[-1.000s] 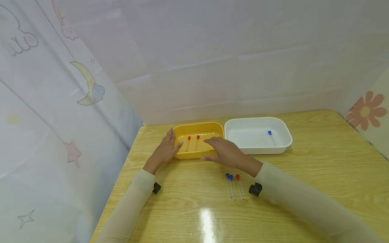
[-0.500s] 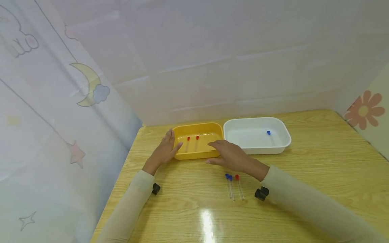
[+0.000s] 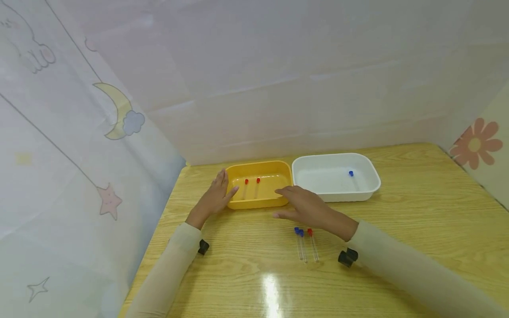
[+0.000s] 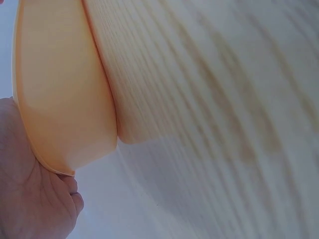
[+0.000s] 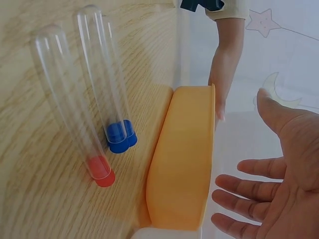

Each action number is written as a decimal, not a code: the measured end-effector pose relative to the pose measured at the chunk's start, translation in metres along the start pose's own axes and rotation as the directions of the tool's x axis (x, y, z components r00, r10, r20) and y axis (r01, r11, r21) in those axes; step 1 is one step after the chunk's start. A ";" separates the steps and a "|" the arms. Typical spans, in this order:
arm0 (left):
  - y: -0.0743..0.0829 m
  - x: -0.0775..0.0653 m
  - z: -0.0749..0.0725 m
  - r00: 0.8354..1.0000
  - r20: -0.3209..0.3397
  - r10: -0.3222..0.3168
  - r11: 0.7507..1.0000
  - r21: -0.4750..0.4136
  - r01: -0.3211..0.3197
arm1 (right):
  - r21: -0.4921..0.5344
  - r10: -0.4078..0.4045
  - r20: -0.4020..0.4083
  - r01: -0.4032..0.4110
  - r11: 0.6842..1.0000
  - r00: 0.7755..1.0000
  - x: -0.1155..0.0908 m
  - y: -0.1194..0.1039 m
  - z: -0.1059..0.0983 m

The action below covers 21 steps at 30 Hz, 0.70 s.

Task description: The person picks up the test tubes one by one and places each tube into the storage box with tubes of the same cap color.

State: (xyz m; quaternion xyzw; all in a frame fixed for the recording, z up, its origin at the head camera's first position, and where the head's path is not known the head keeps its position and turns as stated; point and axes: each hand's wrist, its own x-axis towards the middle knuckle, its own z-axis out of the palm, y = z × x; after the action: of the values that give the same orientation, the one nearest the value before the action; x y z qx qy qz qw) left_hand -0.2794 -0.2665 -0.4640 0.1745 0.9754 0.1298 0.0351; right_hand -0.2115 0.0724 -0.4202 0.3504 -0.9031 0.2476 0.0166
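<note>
In the head view, my left hand (image 3: 214, 195) rests at the left end of a yellow tray (image 3: 258, 204), fingers straight along the rim and thumb over the near corner. The left wrist view shows its palm (image 4: 37, 204) right against the rim. Two red-capped clear tubes (image 3: 246, 181) lie inside this tray. My right hand (image 3: 306, 205) holds nothing; it hovers at the tray's right front corner with fingers extended. On the table below it lie two blue-capped tubes (image 5: 115, 137) and one red-capped tube (image 5: 101, 172), all transparent.
A white tray (image 3: 336, 197) adjoins the yellow one on the right, with a blue-capped tube (image 3: 351, 173) in it. Both stand on a wooden table (image 3: 238, 265) near its back edge. Printed cloth (image 3: 254, 88) hangs behind and on both sides.
My right hand has drawn back to the right and slightly toward me, away from over the yellow tray. The left hand stays in place, and the tubes lie as before.
</note>
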 end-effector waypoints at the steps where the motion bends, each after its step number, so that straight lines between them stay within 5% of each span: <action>1: 0.000 0.000 0.000 1.000 0.002 0.000 1.000 -0.002 0.000 | -0.001 0.000 0.001 0.000 1.000 1.000 -0.001 0.000 -0.001; 21: 0.002 -0.002 -0.003 1.000 0.009 0.001 0.999 -0.041 0.000 | 0.009 0.016 -0.008 -0.016 1.000 1.000 -0.023 0.003 -0.008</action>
State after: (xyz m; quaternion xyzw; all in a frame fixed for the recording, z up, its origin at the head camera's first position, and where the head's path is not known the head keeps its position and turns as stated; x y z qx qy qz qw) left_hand -0.2774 -0.2661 -0.4609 0.1745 0.9724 0.1490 0.0432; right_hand -0.1976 0.0927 -0.4188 0.3422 -0.9048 0.2530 0.0166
